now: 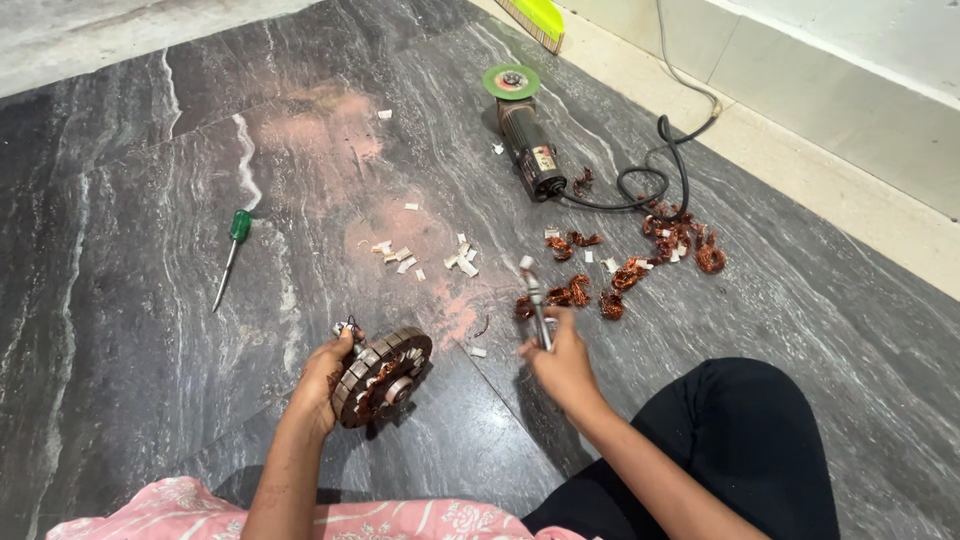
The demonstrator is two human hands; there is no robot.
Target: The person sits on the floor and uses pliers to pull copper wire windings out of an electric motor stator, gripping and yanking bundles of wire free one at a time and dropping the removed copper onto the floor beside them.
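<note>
Stripping the stator, tool in hand

Our left hand (322, 385) grips the motor stator (383, 376) on edge on the floor; our right hand (562, 362) clasps pliers (535, 305) beside copper scraps (570, 295). We should brace it firmly, pulling windings straight.

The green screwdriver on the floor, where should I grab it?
Grab the screwdriver by its chunky green handle, coming down from above. It lies flat on the dark floor with nothing around it, and the thin metal shaft is harder to pinch.

surface: dark stone floor (150, 180) | on it: screwdriver (232, 252), angle grinder (525, 135), copper coil scraps (640, 260), white bits (425, 255)
</note>
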